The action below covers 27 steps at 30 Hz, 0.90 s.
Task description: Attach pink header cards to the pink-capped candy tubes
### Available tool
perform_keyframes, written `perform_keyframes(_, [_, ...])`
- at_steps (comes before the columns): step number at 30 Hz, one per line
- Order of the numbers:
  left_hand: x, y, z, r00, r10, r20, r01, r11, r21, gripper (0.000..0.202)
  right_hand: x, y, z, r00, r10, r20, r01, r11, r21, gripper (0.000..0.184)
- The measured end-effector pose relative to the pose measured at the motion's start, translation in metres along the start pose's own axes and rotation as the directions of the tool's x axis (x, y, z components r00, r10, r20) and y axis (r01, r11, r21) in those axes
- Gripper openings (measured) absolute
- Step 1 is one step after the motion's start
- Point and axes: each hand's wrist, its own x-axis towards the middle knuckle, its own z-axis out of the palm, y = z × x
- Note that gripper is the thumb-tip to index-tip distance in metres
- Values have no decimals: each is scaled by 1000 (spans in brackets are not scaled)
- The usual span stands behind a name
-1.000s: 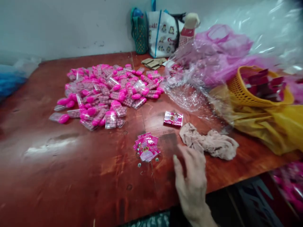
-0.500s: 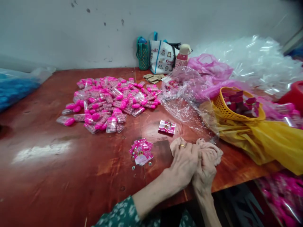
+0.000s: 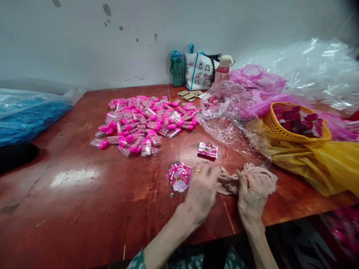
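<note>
A crumpled pale pink cloth lies near the table's front edge. My right hand is closed on it, thumb on top. My left hand, a ring on one finger, is beside the cloth's left end, over the table. Motion smears its fingers, so I cannot tell whether it holds anything. Just left of it lies a loose pile of pink printed cards, with a small round piece below. Behind my hands sits a stack of shiny pink cards.
A heap of pink-capped clear containers covers the table's far middle. To the right are clear plastic film, a yellow basket of dark red pieces and a yellow bag. A patterned bag and bottle stand by the wall.
My left hand has come off the cloth and moved left toward the loose cards. My right hand stays on the cloth. The whole view has shifted, bringing more of the table's left side in.
</note>
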Motion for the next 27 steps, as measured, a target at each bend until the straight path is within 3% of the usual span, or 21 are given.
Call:
perform_keyframes(2, [-21,-28,-22,972,-150,-180,166,983,82,30,-5,-25,0,1000,5,-20,-6,999,-43,37])
perform_keyframes(4, [-40,-56,-35,935,-229,-270,270,955,124,27,-14,-59,3,1000,-13,18,14,998,-67,39])
perform_keyframes(6, [-55,-76,-38,919,-270,-286,326,930,170,32,-24,-92,11,981,-77,176,71,997,42,34])
perform_keyframes(8, [-64,-85,-34,919,-305,-251,364,901,235,36,-32,-117,23,928,-97,360,54,991,126,22])
perform_keyframes(9, [-67,-87,-31,918,-318,-237,375,891,257,36,-35,-124,28,919,-101,381,52,989,137,17])
perform_keyframes(12, [-70,-85,-24,912,-335,-236,389,889,243,39,-39,-130,38,914,-102,393,41,986,159,8])
perform_keyframes(17, [-68,-83,-24,900,-335,-278,357,933,32,35,-40,-123,39,929,-104,356,23,974,225,13])
perform_keyframes(23, [-62,-79,-30,893,-326,-311,316,945,-83,29,-42,-120,39,952,-103,287,-17,921,389,14])
perform_keyframes(25, [-59,-76,-35,843,-443,-306,344,881,-326,32,-42,-118,39,958,-94,272,-41,891,451,12])
perform_keyframes(27, [-55,-72,-39,788,-583,-197,363,698,-617,37,-41,-117,37,960,-78,268,-70,863,501,13])
